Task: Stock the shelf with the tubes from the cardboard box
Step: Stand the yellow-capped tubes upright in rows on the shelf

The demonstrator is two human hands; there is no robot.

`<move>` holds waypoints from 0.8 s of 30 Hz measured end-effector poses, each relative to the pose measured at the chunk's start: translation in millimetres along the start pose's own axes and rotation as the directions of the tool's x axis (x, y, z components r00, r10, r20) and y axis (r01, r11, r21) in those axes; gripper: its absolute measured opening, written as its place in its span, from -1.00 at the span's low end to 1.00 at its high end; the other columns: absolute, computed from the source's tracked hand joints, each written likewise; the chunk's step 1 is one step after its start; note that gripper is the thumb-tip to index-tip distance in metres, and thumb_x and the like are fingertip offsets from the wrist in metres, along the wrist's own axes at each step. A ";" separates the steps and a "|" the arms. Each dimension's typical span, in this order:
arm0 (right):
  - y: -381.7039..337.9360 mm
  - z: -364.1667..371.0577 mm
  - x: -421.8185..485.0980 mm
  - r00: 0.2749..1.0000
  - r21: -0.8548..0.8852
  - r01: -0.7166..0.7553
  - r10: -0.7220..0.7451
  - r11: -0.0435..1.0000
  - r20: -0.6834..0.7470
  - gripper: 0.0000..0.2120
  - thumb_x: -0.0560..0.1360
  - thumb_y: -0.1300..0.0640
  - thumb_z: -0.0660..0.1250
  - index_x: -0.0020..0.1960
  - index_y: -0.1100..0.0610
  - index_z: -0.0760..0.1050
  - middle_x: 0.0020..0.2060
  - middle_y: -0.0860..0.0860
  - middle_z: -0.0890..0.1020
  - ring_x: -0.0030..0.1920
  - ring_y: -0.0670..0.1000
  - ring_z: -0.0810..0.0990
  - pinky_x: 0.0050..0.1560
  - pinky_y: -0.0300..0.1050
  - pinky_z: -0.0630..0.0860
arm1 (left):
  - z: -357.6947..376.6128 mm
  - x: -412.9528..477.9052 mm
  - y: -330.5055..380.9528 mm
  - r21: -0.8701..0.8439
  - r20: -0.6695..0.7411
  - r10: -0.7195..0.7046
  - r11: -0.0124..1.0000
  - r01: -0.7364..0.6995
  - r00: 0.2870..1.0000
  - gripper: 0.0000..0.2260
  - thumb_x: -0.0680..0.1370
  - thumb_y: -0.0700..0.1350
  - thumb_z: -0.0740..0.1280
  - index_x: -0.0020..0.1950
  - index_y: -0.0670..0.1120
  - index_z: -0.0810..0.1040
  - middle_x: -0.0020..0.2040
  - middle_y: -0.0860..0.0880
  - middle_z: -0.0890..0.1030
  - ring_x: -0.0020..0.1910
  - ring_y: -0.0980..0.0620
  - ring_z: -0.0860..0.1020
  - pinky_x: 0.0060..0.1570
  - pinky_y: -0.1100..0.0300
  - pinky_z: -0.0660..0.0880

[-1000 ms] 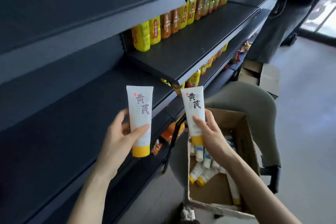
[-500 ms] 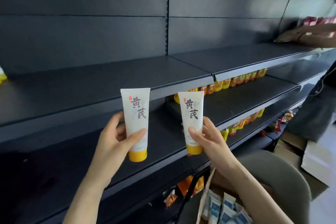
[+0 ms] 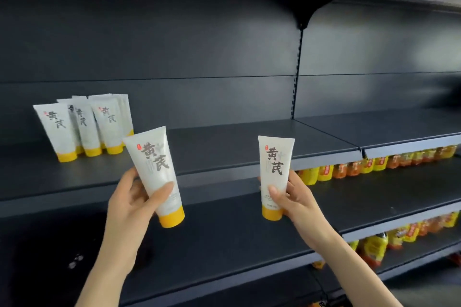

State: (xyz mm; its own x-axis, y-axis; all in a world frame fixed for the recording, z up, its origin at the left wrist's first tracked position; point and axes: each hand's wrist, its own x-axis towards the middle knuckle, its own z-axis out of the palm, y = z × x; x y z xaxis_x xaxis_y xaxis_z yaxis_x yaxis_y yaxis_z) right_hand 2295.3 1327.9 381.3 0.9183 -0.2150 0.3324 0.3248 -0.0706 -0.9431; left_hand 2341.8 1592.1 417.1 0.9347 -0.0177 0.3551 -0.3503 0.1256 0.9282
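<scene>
Looking light, soft-walled and glossy, the left tube [image 3: 156,172] and right tube [image 3: 274,167] should handle best gripped low, near their stiff capped ends. The left hand [image 3: 134,197] curls round one, tilted, and the right hand [image 3: 296,197] pinches the other upright, both before the shelf [image 3: 237,142], right of the stocked tubes [image 3: 84,127].

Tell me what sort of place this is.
Most likely a shop aisle being stocked: long dark metal shelves, a cluster of white tubes faced forward on one, and rows of yellow and orange packaged goods on the shelves below.
</scene>
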 end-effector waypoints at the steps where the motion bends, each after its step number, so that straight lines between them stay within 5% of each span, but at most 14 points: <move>1: -1.1 10.8 5.6 1.000 0.010 0.013 -0.013 1.000 -0.005 -0.62 0.44 0.07 0.31 0.24 0.03 0.43 0.13 -0.03 0.63 0.14 0.02 0.60 0.10 -0.05 0.56 | -10.4 3.9 1.6 -0.005 -0.018 0.007 1.000 -0.007 1.000 -0.62 0.42 -0.24 0.41 0.18 0.06 0.50 0.07 0.11 0.65 0.04 0.14 0.61 -0.01 0.06 0.52; 7: -6.3 92.9 35.9 0.997 0.086 0.062 -0.058 0.994 -0.045 -0.66 0.43 0.07 0.33 0.20 -0.02 0.47 0.12 -0.07 0.63 0.14 -0.02 0.59 0.10 -0.02 0.56 | -91.4 34.1 14.9 0.030 -0.059 0.049 0.998 -0.047 0.997 -0.67 0.44 -0.26 0.41 0.14 0.04 0.53 0.05 0.08 0.66 0.02 0.11 0.62 -0.02 0.05 0.53; 11: -11.3 150.2 50.7 0.997 0.060 0.061 -0.064 0.996 0.046 -0.64 0.42 0.05 0.32 0.21 0.04 0.47 0.07 -0.03 0.65 0.03 0.00 0.61 -0.12 -0.10 0.58 | -151.1 54.5 21.4 0.050 -0.115 0.071 0.997 -0.066 0.991 -0.69 0.43 -0.23 0.42 0.11 0.07 0.53 0.01 0.10 0.66 -0.04 0.13 0.63 -0.05 0.01 0.55; 18: -10.0 238.3 71.4 0.989 0.041 0.081 -0.085 0.996 0.120 -0.64 0.43 0.09 0.33 0.22 0.07 0.46 0.10 -0.03 0.64 0.10 -0.02 0.62 0.07 -0.08 0.58 | -235.3 76.2 15.9 0.044 -0.198 0.080 0.996 -0.073 0.977 -0.63 0.45 -0.24 0.39 0.24 -0.02 0.50 0.08 0.07 0.63 0.08 0.09 0.59 0.05 0.00 0.52; 24: -11.6 294.6 98.3 0.992 0.034 0.093 -0.095 0.995 0.079 -0.72 0.52 0.22 0.32 0.21 0.06 0.47 0.09 -0.05 0.65 0.06 -0.05 0.63 -0.05 -0.19 0.58 | -281.0 85.9 18.2 0.056 -0.201 0.095 0.995 -0.086 0.975 -0.67 0.43 -0.25 0.40 0.16 -0.01 0.53 0.04 0.09 0.65 0.05 0.11 0.61 -0.01 0.13 0.53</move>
State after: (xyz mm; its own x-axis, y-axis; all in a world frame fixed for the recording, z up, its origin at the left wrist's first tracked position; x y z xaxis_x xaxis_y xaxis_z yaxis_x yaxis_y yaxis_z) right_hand 2448.5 1594.6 426.3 0.8983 -0.1296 0.4199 0.4160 -0.0569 -0.9076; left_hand 2432.9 1871.6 433.3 0.8902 0.1941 0.4122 -0.4319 0.0709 0.8992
